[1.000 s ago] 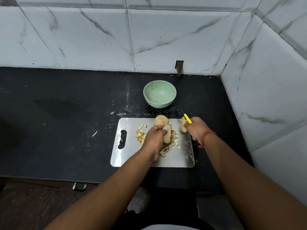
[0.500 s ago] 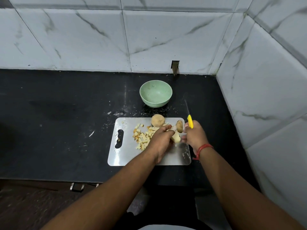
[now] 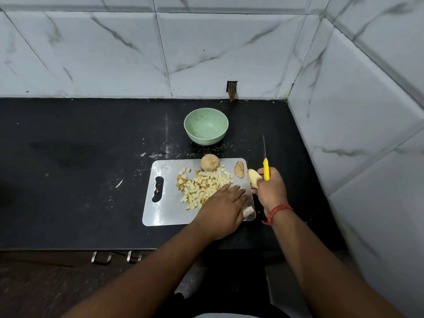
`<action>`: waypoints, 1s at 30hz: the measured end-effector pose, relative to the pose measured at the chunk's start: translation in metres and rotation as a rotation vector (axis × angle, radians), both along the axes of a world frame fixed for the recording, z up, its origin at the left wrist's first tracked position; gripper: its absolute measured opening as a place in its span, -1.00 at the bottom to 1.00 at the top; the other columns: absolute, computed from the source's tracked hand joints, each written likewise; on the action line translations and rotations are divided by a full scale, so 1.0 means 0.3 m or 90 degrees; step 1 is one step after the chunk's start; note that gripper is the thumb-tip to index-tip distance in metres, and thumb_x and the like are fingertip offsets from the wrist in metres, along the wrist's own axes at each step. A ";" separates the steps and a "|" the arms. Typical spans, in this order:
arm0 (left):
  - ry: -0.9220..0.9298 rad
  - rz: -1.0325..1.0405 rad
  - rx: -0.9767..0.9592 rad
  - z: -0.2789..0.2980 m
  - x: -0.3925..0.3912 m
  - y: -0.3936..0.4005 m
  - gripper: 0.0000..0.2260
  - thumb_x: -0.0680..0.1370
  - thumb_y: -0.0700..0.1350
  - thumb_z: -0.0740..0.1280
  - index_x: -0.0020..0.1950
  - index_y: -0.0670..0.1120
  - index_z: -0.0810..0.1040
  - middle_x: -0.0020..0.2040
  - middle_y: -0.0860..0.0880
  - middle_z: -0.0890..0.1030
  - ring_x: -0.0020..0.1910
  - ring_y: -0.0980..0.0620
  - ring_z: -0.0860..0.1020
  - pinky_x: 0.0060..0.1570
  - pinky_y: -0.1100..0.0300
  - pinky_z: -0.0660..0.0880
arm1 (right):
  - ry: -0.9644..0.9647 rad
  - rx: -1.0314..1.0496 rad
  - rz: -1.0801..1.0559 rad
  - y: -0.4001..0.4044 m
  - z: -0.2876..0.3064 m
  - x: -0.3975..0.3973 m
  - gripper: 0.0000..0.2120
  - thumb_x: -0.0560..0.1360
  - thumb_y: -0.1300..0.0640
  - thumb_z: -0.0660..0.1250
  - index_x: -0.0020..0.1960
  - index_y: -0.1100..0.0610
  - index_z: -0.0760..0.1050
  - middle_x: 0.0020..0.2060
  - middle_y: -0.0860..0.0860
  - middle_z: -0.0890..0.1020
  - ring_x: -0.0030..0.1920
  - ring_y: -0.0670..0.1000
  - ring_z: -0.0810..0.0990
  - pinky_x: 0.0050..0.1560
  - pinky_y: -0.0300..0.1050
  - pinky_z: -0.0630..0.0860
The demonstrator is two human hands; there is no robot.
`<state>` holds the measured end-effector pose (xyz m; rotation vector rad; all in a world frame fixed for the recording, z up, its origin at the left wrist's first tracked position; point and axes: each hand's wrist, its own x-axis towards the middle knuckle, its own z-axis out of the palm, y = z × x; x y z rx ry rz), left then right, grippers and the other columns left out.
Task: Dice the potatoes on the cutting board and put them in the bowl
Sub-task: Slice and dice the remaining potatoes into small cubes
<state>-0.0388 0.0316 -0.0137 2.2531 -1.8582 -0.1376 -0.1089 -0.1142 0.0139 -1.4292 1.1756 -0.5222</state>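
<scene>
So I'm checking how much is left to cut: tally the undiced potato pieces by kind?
Whole potato: 1
Potato slice lying on the cutting board: 1
Potato piece held in the right hand: 1
Total: 3

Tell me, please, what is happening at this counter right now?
A person is dicing potatoes on a metal cutting board on a black counter. The right hand grips a yellow-handled knife, blade pointing away, together with a peeled potato piece. The left hand lies flat at the edge of a pile of pale potato cubes. A whole potato and a half potato wait uncut. The pale green bowl appears empty.
</scene>
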 end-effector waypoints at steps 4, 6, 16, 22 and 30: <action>-0.070 0.026 0.146 -0.013 0.037 0.041 -0.26 0.64 0.23 -0.32 0.67 -0.17 0.11 0.68 -0.13 0.09 0.67 -0.09 0.01 0.57 0.09 -0.25 | 0.072 -0.047 0.051 0.019 -0.029 -0.012 -0.80 0.55 0.30 0.27 0.09 0.06 0.53 -0.01 0.04 0.57 -0.08 0.03 0.64 -0.12 -0.02 0.66; -0.100 0.043 0.187 -0.024 0.064 0.061 -0.34 0.69 0.20 -0.26 0.69 -0.15 -0.02 0.70 -0.10 -0.04 0.67 -0.07 -0.11 0.59 0.07 -0.29 | 0.101 -0.063 0.079 0.038 -0.031 -0.014 -0.77 0.54 0.31 0.25 0.06 0.02 0.54 0.02 0.04 0.57 -0.09 0.03 0.65 -0.07 0.03 0.66; -0.055 0.012 0.107 -0.038 0.033 0.053 -0.33 0.65 0.17 -0.17 0.64 -0.16 0.22 0.66 -0.17 0.17 0.65 -0.14 0.09 0.59 0.06 -0.19 | 0.143 -0.073 0.175 0.110 -0.025 -0.037 -0.74 0.53 0.35 0.17 0.09 0.10 0.52 -0.02 0.07 0.61 -0.02 0.08 0.59 0.07 0.05 0.56; -0.063 0.015 0.118 -0.037 0.024 0.038 -0.34 0.67 0.19 -0.20 0.66 -0.13 0.15 0.68 -0.13 0.09 0.66 -0.11 0.03 0.60 0.05 -0.17 | 0.162 -0.088 0.209 0.107 -0.012 -0.068 -0.76 0.54 0.34 0.17 0.05 0.10 0.54 -0.10 0.03 0.60 -0.08 0.05 0.57 -0.06 -0.07 0.49; -0.068 0.044 0.106 -0.035 -0.001 0.026 -0.44 0.74 0.12 0.01 0.66 -0.17 0.14 0.68 -0.13 0.10 0.66 -0.10 0.04 0.56 0.10 -0.22 | 0.193 -0.117 0.266 0.110 0.009 -0.104 -0.74 0.55 0.31 0.14 0.05 0.03 0.51 -0.11 -0.02 0.60 -0.08 0.00 0.57 -0.07 -0.08 0.49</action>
